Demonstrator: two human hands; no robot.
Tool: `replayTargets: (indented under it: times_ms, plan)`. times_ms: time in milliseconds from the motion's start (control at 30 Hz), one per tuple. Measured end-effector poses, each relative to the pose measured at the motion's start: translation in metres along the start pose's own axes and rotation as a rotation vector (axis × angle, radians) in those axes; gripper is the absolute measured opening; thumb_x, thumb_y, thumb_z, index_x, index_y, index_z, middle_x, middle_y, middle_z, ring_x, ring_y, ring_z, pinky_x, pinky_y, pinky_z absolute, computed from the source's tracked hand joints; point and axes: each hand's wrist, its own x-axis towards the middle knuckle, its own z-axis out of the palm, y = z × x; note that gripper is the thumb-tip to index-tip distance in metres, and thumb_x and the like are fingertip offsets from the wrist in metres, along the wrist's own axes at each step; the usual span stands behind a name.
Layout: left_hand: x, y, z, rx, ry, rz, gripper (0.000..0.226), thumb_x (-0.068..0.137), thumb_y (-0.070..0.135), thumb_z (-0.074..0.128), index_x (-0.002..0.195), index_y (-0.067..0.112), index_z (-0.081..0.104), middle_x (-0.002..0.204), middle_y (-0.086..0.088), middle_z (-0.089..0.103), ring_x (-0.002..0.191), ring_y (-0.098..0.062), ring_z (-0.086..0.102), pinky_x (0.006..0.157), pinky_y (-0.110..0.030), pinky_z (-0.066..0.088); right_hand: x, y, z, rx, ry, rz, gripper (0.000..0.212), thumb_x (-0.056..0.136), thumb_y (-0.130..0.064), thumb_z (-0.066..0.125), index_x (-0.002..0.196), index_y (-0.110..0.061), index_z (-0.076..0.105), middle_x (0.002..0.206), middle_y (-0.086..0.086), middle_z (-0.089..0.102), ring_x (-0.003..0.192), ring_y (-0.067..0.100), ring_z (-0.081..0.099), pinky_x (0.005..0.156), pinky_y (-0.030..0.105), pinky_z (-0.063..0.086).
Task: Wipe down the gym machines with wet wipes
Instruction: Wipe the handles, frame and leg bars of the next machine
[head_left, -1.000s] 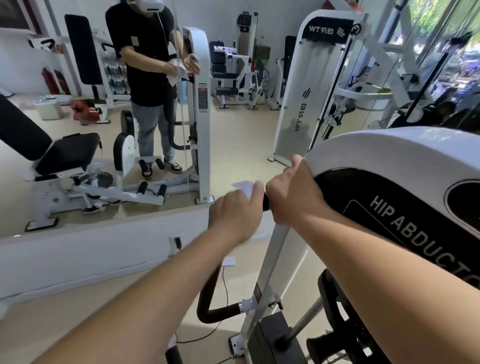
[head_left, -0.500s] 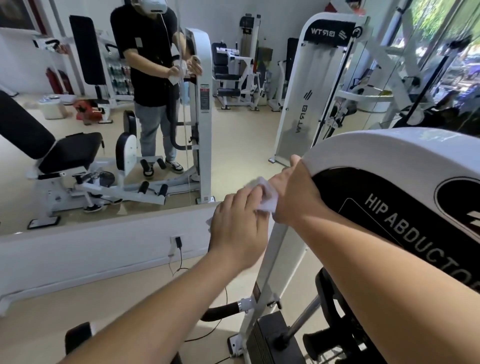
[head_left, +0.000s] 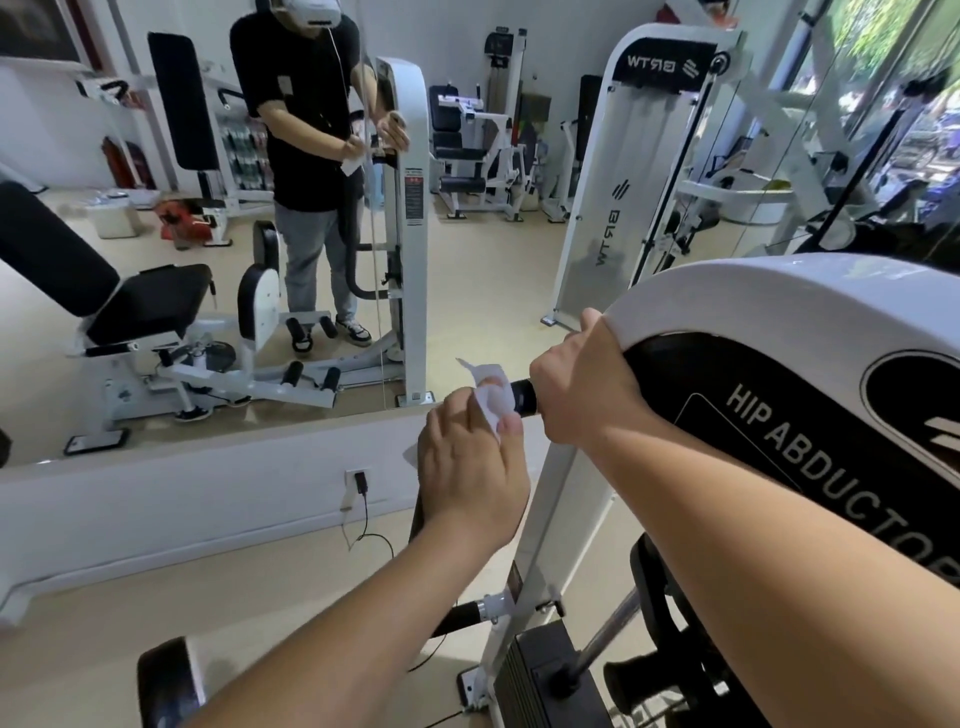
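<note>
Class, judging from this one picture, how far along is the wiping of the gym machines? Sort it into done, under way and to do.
Done: no surface shows it has been wiped. Under way: the left hand presses a wet wipe round the black handle, which the right hand holds. To do: the hip abductor machine's white cover and the other machines in the mirror.

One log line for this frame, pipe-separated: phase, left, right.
phase: wiping | left hand: holds wet wipe against black handle end | right hand: grips black handle by hip abductor machine cover
</note>
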Motion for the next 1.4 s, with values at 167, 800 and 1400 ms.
replayTargets:
  times_ms: [167, 800, 1400]
  plan:
    - [0.087, 0.02, -0.023, -0.085, -0.498, -0.269, 0.06, 0.104, 0.05, 0.017, 0.105, 0.01, 0.061, 0.093, -0.016, 0.067, 0.078, -0.033, 0.06, 0.072, -0.038, 0.048, 0.0, 0.001, -0.004, 0.034, -0.029, 0.0, 0.009, 0.079, -0.022, 0.054, 0.072, -0.026, 0.051, 0.067, -0.007, 0.057, 0.065, 0.015, 0.049, 0.09, 0.041, 0.031]
    - [0.026, -0.011, -0.02, -0.378, -0.191, -0.392, 0.069, 0.107, 0.056, 0.014, 0.1, 0.009, 0.064, 0.098, -0.009, 0.067, 0.085, -0.021, 0.056, 0.074, -0.034, 0.04, 0.003, -0.003, 0.004, -0.016, 0.001, 0.055, 0.013, 0.079, -0.021, 0.052, 0.069, -0.03, 0.055, 0.062, -0.01, 0.055, 0.062, 0.013, 0.042, 0.09, 0.039, 0.034]
    - [0.027, -0.058, 0.003, -0.375, -0.228, -0.038, 0.066, 0.107, 0.055, 0.02, 0.1, 0.006, 0.064, 0.079, -0.021, 0.059, 0.076, -0.039, 0.054, 0.068, -0.042, 0.04, 0.003, -0.003, -0.006, 0.01, -0.041, 0.09, 0.022, 0.085, -0.031, 0.056, 0.064, -0.025, 0.055, 0.06, -0.009, 0.058, 0.062, 0.012, 0.048, 0.085, 0.038, 0.026]
